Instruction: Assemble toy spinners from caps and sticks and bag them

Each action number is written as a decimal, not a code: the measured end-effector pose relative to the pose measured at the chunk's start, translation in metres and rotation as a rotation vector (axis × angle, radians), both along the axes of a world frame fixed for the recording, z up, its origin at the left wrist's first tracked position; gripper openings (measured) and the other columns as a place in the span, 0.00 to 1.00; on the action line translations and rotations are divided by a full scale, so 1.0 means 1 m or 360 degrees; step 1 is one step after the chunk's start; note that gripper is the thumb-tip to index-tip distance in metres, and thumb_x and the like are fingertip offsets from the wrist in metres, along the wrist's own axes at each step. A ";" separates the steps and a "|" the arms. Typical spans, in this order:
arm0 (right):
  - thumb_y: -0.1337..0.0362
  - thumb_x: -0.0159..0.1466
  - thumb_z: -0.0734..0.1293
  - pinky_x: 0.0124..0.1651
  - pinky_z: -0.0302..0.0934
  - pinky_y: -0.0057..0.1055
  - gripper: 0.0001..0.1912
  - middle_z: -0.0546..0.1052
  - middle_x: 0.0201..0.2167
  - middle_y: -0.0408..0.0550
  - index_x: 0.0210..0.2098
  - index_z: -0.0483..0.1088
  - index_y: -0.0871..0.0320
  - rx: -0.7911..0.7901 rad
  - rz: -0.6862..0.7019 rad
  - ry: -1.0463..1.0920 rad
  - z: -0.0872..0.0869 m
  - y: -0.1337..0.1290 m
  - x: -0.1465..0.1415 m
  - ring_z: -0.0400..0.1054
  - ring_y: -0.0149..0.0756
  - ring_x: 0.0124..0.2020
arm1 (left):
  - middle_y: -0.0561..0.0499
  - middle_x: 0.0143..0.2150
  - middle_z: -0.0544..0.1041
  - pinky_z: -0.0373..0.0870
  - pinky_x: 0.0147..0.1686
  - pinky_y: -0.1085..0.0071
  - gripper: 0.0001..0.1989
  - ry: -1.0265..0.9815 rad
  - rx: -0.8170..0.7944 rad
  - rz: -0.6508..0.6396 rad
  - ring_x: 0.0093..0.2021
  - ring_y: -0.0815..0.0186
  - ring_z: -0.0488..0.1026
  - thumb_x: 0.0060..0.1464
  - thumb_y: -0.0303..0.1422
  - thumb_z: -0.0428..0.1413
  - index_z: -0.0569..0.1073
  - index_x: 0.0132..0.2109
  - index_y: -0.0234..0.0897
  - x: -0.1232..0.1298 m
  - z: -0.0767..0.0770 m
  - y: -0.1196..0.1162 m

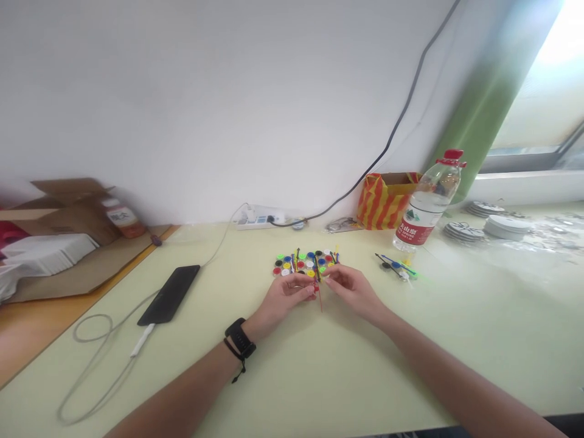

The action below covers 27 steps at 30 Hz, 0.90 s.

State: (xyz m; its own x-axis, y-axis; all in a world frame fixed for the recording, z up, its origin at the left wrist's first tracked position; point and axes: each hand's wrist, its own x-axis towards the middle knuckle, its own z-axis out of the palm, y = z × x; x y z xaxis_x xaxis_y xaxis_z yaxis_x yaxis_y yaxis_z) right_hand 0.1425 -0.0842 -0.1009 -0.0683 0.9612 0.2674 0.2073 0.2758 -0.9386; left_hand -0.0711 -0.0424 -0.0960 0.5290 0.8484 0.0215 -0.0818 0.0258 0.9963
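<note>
Red piece [316,288] is pinched in our left hand [288,295], probably for steadiness, near coloured discs [309,264] likely placed for easy reach; whether our right hand [353,293] alongside grips anything, we cannot tell

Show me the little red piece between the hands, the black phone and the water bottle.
Red piece [316,288]: head view, its wider upper part.
Black phone [169,295]: head view, middle of its top face.
Water bottle [421,214]: head view, its label.

Small red piece [316,288] in left hand [288,294], thin strand [321,302] downward; coloured discs [309,264] clustered beyond.
</note>
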 end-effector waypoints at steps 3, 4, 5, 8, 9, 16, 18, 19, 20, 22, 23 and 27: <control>0.54 0.69 0.64 0.35 0.62 0.33 0.19 0.72 0.32 0.45 0.55 0.72 0.53 0.0113 0.0032 -0.0175 0.001 -0.005 -0.002 0.65 0.35 0.31 | 0.44 0.44 0.83 0.77 0.51 0.60 0.19 -0.0011 -0.0009 0.0055 0.44 0.60 0.81 0.49 0.39 0.71 0.81 0.45 0.34 0.000 0.001 0.000; 0.54 0.69 0.63 0.34 0.62 0.32 0.22 0.72 0.33 0.45 0.61 0.68 0.52 0.0133 0.0052 -0.0199 0.002 -0.007 -0.003 0.65 0.35 0.31 | 0.44 0.43 0.83 0.77 0.52 0.60 0.19 -0.0014 -0.0015 0.0063 0.44 0.60 0.81 0.49 0.39 0.71 0.81 0.45 0.33 0.000 0.001 0.000; 0.55 0.70 0.63 0.34 0.62 0.31 0.25 0.72 0.34 0.45 0.65 0.63 0.50 0.0146 0.0069 -0.0205 0.002 -0.008 -0.004 0.65 0.34 0.30 | 0.44 0.43 0.84 0.77 0.51 0.60 0.19 -0.0015 -0.0021 0.0068 0.43 0.60 0.81 0.49 0.39 0.71 0.81 0.45 0.33 0.000 0.001 -0.001; 0.54 0.70 0.63 0.32 0.61 0.30 0.34 0.71 0.39 0.45 0.72 0.51 0.48 0.0162 0.0060 -0.0152 0.001 -0.011 -0.006 0.63 0.31 0.28 | 0.44 0.42 0.84 0.77 0.50 0.61 0.19 -0.0025 -0.0042 0.0076 0.41 0.61 0.81 0.49 0.39 0.71 0.81 0.45 0.33 0.001 0.002 -0.002; 0.52 0.70 0.63 0.31 0.61 0.30 0.32 0.71 0.40 0.45 0.71 0.53 0.49 0.0155 0.0041 -0.0132 0.001 -0.011 -0.007 0.63 0.31 0.28 | 0.44 0.41 0.84 0.77 0.50 0.62 0.19 -0.0031 -0.0047 0.0081 0.41 0.62 0.81 0.49 0.39 0.71 0.81 0.45 0.33 0.001 0.003 -0.002; 0.42 0.70 0.57 0.24 0.46 0.30 0.33 0.53 0.15 0.38 0.17 0.61 0.57 -0.0181 0.0075 -0.0221 0.002 -0.006 -0.003 0.48 0.29 0.19 | 0.46 0.39 0.83 0.77 0.48 0.64 0.16 -0.0046 -0.0013 0.0143 0.39 0.62 0.80 0.50 0.38 0.71 0.81 0.43 0.33 0.001 0.004 -0.001; 0.44 0.69 0.61 0.26 0.48 0.29 0.24 0.58 0.20 0.38 0.29 0.70 0.58 -0.0048 0.0073 -0.0122 0.005 -0.006 -0.003 0.52 0.30 0.22 | 0.46 0.39 0.83 0.77 0.48 0.64 0.16 -0.0052 -0.0017 0.0123 0.39 0.62 0.80 0.50 0.38 0.71 0.81 0.43 0.33 0.001 0.004 -0.001; 0.46 0.69 0.62 0.28 0.50 0.29 0.20 0.60 0.22 0.38 0.40 0.72 0.57 0.0001 0.0079 -0.0067 0.006 -0.007 -0.003 0.54 0.30 0.24 | 0.46 0.39 0.83 0.77 0.48 0.64 0.16 -0.0055 -0.0023 0.0110 0.39 0.63 0.80 0.50 0.38 0.70 0.81 0.43 0.33 0.001 0.005 -0.002; 0.47 0.69 0.64 0.29 0.52 0.29 0.21 0.63 0.25 0.38 0.51 0.69 0.56 0.0019 0.0085 -0.0021 0.006 -0.007 -0.004 0.56 0.31 0.25 | 0.46 0.39 0.83 0.77 0.48 0.64 0.16 -0.0058 -0.0029 0.0101 0.39 0.63 0.80 0.50 0.38 0.70 0.81 0.43 0.33 0.001 0.005 -0.002; 0.48 0.68 0.65 0.29 0.54 0.28 0.29 0.67 0.31 0.40 0.64 0.59 0.52 -0.0005 0.0080 0.0043 0.005 -0.009 -0.006 0.58 0.30 0.26 | 0.46 0.40 0.83 0.77 0.49 0.64 0.15 -0.0062 -0.0035 0.0105 0.40 0.63 0.81 0.51 0.37 0.70 0.81 0.43 0.34 0.001 0.005 -0.002; 0.48 0.68 0.65 0.29 0.55 0.28 0.30 0.68 0.34 0.41 0.65 0.58 0.50 -0.0025 0.0071 0.0059 0.004 -0.010 -0.007 0.58 0.30 0.26 | 0.46 0.40 0.83 0.77 0.49 0.64 0.15 -0.0064 -0.0034 0.0112 0.40 0.63 0.81 0.50 0.37 0.70 0.81 0.43 0.34 0.001 0.004 -0.001; 0.44 0.71 0.58 0.29 0.53 0.30 0.24 0.65 0.24 0.41 0.32 0.72 0.57 -0.0148 0.0123 0.0027 0.000 -0.008 -0.007 0.55 0.30 0.23 | 0.46 0.42 0.83 0.77 0.49 0.64 0.15 -0.0088 -0.0026 0.0133 0.41 0.63 0.81 0.50 0.37 0.71 0.81 0.43 0.34 0.000 0.001 0.001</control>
